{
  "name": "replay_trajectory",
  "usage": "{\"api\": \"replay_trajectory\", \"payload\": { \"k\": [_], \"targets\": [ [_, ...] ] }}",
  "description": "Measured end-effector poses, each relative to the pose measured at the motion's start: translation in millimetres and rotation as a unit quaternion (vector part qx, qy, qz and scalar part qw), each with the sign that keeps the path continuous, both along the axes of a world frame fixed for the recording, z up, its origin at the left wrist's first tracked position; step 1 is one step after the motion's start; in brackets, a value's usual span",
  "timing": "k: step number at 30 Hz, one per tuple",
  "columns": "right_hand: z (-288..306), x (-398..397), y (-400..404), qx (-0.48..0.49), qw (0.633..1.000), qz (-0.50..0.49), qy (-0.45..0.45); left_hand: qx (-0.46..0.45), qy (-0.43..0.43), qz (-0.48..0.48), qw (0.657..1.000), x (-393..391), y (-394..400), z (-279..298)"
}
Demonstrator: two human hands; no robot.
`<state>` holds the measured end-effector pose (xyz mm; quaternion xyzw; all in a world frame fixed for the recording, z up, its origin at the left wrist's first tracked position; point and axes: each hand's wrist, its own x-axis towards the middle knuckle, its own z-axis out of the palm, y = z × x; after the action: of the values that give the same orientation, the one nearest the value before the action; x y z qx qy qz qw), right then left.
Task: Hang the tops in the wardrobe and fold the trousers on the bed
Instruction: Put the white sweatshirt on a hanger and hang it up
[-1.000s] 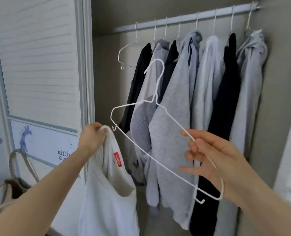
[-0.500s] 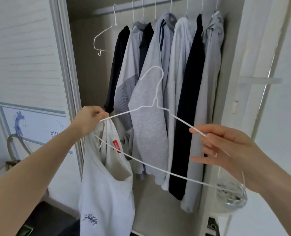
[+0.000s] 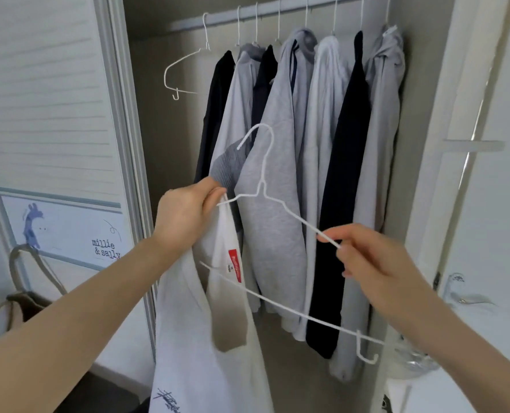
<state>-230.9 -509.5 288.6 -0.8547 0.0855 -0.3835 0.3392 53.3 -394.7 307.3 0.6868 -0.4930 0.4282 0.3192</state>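
Now threading white hanger [image 3: 280, 204], pinched by right hand [image 3: 376, 263], into white top [image 3: 206, 338] gripped by left hand [image 3: 185, 210], lately apart, below the rail [image 3: 277, 8].

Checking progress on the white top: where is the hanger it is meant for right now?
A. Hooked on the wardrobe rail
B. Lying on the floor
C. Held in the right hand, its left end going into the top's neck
C: the right hand pinches the white hanger, whose left end enters the white top that the left hand grips.

My right hand [image 3: 376, 263] has swung the white hanger [image 3: 277, 204] leftward, and its left end now sits inside the white top [image 3: 206, 338] gripped by my left hand [image 3: 185, 210].
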Motion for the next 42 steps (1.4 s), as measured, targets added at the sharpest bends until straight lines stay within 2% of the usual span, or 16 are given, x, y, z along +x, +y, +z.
{"api": "replay_trajectory", "payload": {
  "k": [4,7,9,11,13,15,18,20,23,26,30,32,34,36,39,42],
  "targets": [
    [-27,40,10,-0.076,0.997,0.002,0.027,-0.032,0.145,-0.058,0.987,-21,-16,9],
    [-43,58,8,-0.094,0.995,-0.027,0.004,-0.094,0.341,-0.121,0.927,-22,-16,16],
    [-49,55,-1,-0.086,0.994,-0.051,-0.04,-0.085,0.405,-0.18,0.892,-28,-8,23],
    [-49,46,-6,-0.079,0.991,-0.072,-0.083,-0.005,0.345,-0.208,0.915,-44,6,30],
    [-46,38,-11,-0.097,0.982,-0.102,-0.126,0.059,0.087,-0.147,0.984,-50,21,35],
    [-45,34,-11,-0.098,0.975,-0.12,-0.161,0.068,-0.139,-0.052,0.987,-40,29,39],
    [-49,34,-6,-0.117,0.97,-0.12,-0.177,0.095,-0.185,-0.073,0.975,-31,30,36],
    [-52,40,-7,-0.135,0.971,-0.124,-0.156,0.055,-0.232,-0.04,0.97,-31,28,31],
    [-49,46,-9,-0.204,0.94,-0.229,-0.15,0.023,-0.329,0.033,0.943,-24,27,22],
    [-56,47,17,-0.233,0.921,-0.238,-0.204,0.032,-0.348,0.047,0.936,-12,25,15],
    [-105,77,58,-0.279,0.953,-0.117,0.023,0.041,-0.31,0.067,0.947,-5,24,8],
    [-125,95,57,-0.161,0.978,-0.1,0.084,0.045,-0.295,0.062,0.952,-3,27,9],
    [-133,102,47,-0.007,0.995,-0.076,0.061,0.04,-0.283,0.054,0.957,0,32,9],
    [-137,107,38,0.037,0.995,-0.074,0.05,0.031,-0.265,0.046,0.963,2,38,11],
    [-135,110,29,-0.013,0.988,-0.034,0.149,0.022,-0.256,0.039,0.966,3,42,11],
    [-133,99,13,-0.173,0.943,-0.019,0.284,0.037,-0.226,0.057,0.972,13,52,9]
  ]
}}
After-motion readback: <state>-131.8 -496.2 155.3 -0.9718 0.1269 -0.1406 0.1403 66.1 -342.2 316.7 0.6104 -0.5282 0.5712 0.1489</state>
